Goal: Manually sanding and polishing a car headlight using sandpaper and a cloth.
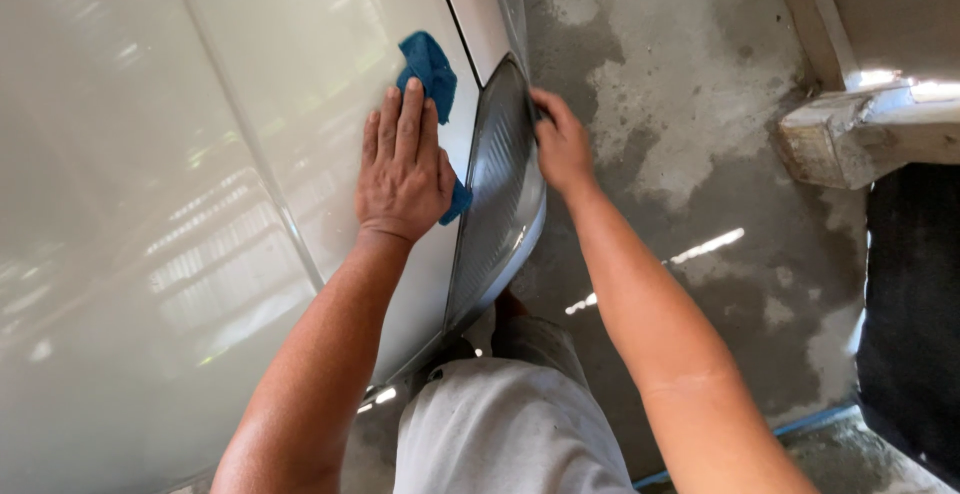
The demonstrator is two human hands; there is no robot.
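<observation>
- The left hand (403, 172) lies flat, palm down, on a crumpled blue cloth (430, 69), its fingers straight and close together, pressing the cloth against the glossy white car body panel (200, 204).
- The cloth shows beyond the fingertips and again as a small corner just past the thumb side of the palm.
- The right hand (562, 144) rests on the outer edge of the long grey ribbed headlight lens (500, 194), fingers curled over its rim; how tightly they grip cannot be told.
- The lens lies between the two hands, touching the right fingers and just beside the left thumb.
- Under the right forearm spreads a stained grey concrete floor (700, 104).
</observation>
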